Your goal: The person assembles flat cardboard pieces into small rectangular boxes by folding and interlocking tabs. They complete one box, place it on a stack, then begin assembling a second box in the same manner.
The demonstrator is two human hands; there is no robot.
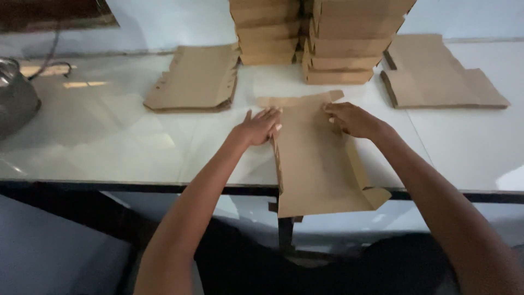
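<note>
A flat brown cardboard box blank lies on the white table, its near end hanging over the front edge. Its two long side flaps are bent upward. My left hand presses against the blank's upper left side flap, fingers spread. My right hand rests on the upper right part of the blank, fingers curled onto the cardboard near the right flap.
Two tall stacks of folded cardboard boxes stand at the back. A pile of flat blanks lies at the left, another pile of blanks at the right. A metal pot sits at the far left.
</note>
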